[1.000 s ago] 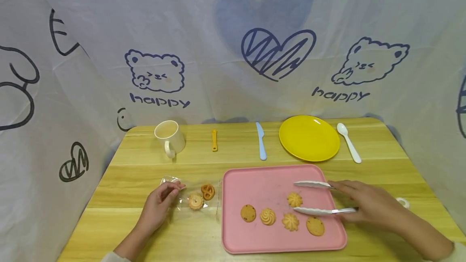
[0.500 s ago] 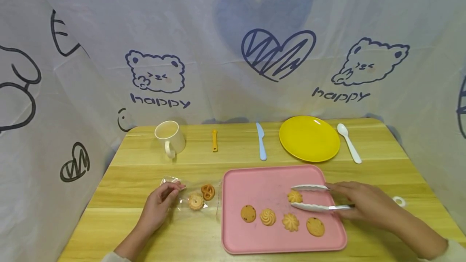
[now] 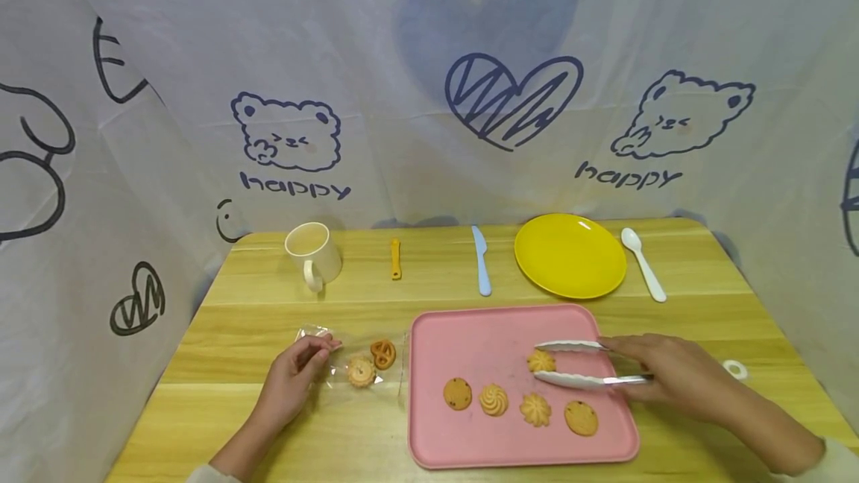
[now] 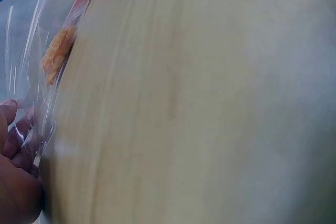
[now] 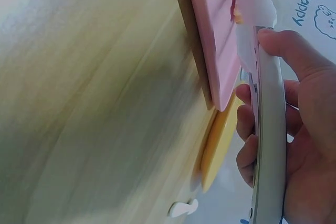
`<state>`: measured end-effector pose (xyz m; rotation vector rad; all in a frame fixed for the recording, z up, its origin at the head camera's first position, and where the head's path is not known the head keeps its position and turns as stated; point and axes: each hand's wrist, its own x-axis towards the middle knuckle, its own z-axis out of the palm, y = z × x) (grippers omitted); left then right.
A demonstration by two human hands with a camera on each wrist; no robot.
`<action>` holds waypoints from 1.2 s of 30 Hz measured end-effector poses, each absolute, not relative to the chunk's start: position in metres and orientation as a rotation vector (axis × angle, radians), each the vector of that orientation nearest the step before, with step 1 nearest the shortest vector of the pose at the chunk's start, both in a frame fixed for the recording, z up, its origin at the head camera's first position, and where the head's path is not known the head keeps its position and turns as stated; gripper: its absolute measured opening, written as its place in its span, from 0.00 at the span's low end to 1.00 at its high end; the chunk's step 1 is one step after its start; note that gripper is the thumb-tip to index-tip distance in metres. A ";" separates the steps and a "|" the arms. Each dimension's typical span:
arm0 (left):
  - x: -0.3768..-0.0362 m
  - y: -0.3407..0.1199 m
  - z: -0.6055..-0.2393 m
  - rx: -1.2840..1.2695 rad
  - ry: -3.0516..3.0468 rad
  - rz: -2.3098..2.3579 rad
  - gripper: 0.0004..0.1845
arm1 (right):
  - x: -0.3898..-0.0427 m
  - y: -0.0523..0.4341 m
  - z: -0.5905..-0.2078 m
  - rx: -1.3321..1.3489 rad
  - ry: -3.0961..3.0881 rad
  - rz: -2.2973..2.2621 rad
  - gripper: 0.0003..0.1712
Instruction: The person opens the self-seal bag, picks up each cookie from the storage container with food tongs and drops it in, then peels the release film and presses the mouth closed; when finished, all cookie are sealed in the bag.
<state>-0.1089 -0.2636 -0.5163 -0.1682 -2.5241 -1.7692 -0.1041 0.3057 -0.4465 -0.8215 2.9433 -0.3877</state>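
From the head view, your right hand [image 3: 661, 379] grips the white tongs [image 3: 580, 364], and their two blades sit either side of the piped cookie [image 3: 540, 361] on the pink tray [image 3: 496, 330], touching it or very nearly. That cookie is not lifted; it sits on the tray, so the pickup looks only just started. Four more wait in a row nearer you: a chocolate-chip cookie [image 3: 458, 393], a swirl cookie [image 3: 493, 399], a star cookie [image 3: 535, 409] and a round cookie [image 3: 581, 418]. Your left hand [image 3: 293, 382] pinches the edge of the clear bag [image 3: 356, 364] lying flat on the bench [image 3: 255, 311]; two cookies show on or inside it, a pretzel cookie [image 3: 383, 353] and a jam cookie [image 3: 361, 373]. By my reckoning, two are bagged and five are left.

Along the back of the bench stand a cream mug [image 3: 312, 254], a small yellow tool [image 3: 396, 258], a blue knife [image 3: 481, 259], a yellow plate [image 3: 570, 255] and a white spoon [image 3: 643, 262], all well apart from the tongs. Nothing lies between tray and bag, though the bag's mouth looks flat.

Left wrist view: blurred, but your fingers [image 4: 18, 145] are curled on the crinkled film, with an orange cookie visible through it.

Right wrist view: your thumb and fingers are wrapped round the tongs' handle, tips over the tray's edge beside a cookie.
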 end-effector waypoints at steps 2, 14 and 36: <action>-0.108 -0.263 -0.516 -0.161 -2.529 -1.771 0.06 | -0.105 0.305 -0.446 -0.830 2.946 -0.400 0.37; -0.108 -0.263 -0.516 -0.157 -2.531 -1.769 0.06 | -0.110 0.298 -0.442 -0.933 2.971 -0.446 0.34; -0.110 -0.264 -0.515 -0.173 -2.548 -1.739 0.07 | -0.143 0.225 -0.443 -1.087 2.908 -0.496 0.33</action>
